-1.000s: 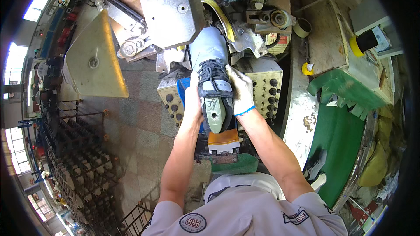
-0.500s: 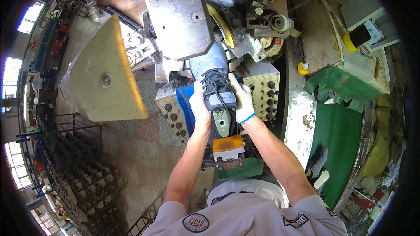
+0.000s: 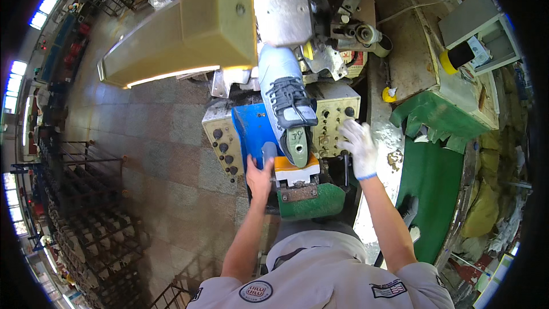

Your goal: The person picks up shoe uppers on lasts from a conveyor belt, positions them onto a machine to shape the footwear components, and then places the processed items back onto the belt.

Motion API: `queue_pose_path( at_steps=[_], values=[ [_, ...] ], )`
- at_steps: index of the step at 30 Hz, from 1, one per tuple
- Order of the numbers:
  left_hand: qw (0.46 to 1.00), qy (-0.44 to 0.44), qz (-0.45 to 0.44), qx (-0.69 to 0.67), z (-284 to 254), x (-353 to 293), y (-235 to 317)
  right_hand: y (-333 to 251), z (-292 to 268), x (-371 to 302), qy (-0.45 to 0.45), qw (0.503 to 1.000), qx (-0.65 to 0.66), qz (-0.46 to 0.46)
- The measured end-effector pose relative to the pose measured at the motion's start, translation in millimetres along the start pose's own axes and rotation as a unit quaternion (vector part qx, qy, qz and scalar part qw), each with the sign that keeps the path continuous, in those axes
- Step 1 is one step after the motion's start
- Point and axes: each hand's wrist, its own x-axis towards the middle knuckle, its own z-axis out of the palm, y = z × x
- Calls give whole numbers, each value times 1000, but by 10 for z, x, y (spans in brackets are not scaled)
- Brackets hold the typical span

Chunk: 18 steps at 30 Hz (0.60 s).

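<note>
A pale grey-blue shoe [image 3: 280, 86] with dark laces sits on a green last [image 3: 296, 146], its far end under the machine's metal block [image 3: 283, 11]. The last's near end lies at an orange-topped support [image 3: 309, 166]. To the left of that support is my bare left hand [image 3: 260, 180], thumb and forefinger apart beside the blue plate [image 3: 251, 126]. A small greyish rounded piece [image 3: 269, 150] shows just past the thumb; whether I touch it is unclear. My right hand [image 3: 359, 147], in a white glove, is open and apart from the shoe, over the right control box [image 3: 337, 103].
A large yellowish guard [image 3: 183, 28] juts out at upper left. Another knobbed control box [image 3: 220, 143] stands left of the blue plate. Green sheeting [image 3: 429, 189] covers a bench on the right. Dark racks [image 3: 97, 217] stand at lower left.
Both hands have let go of the shoe; the left moved down, the right outward. The shoe's near end has lowered to the orange-topped support. The yellowish guard has swung across to the right.
</note>
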Motion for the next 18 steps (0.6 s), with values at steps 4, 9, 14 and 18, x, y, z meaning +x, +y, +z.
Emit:
queue_pose_path(
  at_steps=[4, 9, 14, 18],
  values=[
    [994, -18, -59, -93, 540, -283, -838, -387, -63, -635, 149, 979, -129, 44],
    [996, -27, -7, -88, 346, -243, -562, -490, -113, -832, 119, 974, -187, 53],
    [999, -10, -11, -48, -747, -679, 161, -727, 133, -945, 85, 980, -169, 62],
    [988, -50, 72, -124, -1771, -1007, 852, -944, 589, -1067, 13, 970, -234, 61]
  ],
)
